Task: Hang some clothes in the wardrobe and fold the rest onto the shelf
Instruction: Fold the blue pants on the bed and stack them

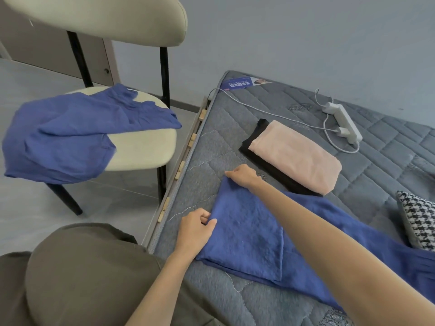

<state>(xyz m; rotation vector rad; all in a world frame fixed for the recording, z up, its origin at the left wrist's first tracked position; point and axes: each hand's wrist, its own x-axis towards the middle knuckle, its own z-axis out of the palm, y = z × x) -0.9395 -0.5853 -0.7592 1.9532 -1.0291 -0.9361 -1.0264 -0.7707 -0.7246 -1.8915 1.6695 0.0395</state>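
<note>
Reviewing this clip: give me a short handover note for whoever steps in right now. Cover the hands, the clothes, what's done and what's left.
Left hand: fingers pinch the near corner of the blue garment on the mattress.
Right hand: grips its far corner.
The garment is partly folded, with one layer laid over and the rest trailing to the right.
Done: a pink garment lies folded on a folded black garment next to it.
Left: finish this fold. A second blue garment lies loose on the chair. No wardrobe or shelf is in view.
</note>
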